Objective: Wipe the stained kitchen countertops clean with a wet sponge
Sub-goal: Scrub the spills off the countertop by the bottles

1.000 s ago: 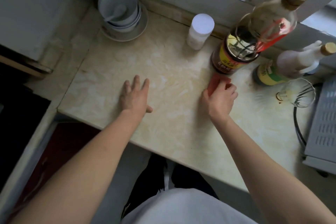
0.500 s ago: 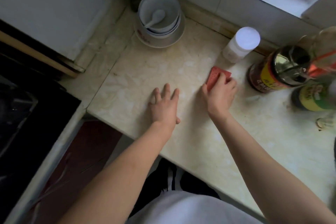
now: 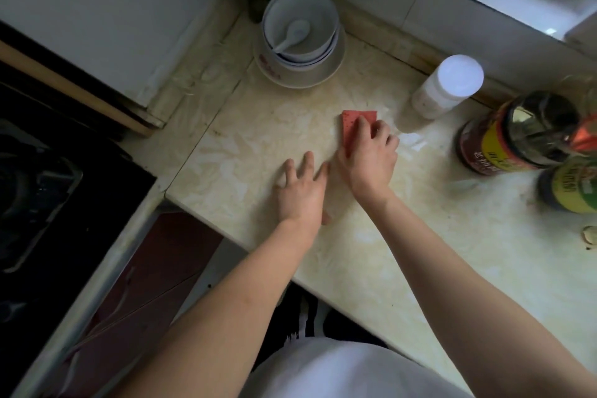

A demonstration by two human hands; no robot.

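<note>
A red sponge (image 3: 351, 127) lies flat on the cream marble-patterned countertop (image 3: 245, 152), near its middle. My right hand (image 3: 368, 158) covers the sponge's near half, fingers curled over it and pressing it down. A wet sheen shows on the counter just right of the sponge. My left hand (image 3: 302, 187) rests flat on the counter with fingers spread, right beside my right wrist and nearer the front edge.
Stacked white bowls with a spoon (image 3: 298, 35) sit at the back. A white-capped jar (image 3: 447, 86) and dark sauce bottles (image 3: 517, 132) stand at the right. A black stove (image 3: 48, 178) lies left, below the counter's edge.
My right hand has slid the sponge leftward, away from the sauce bottles and past the white jar. My left hand stayed flat on the counter. The camera view shifted left.
</note>
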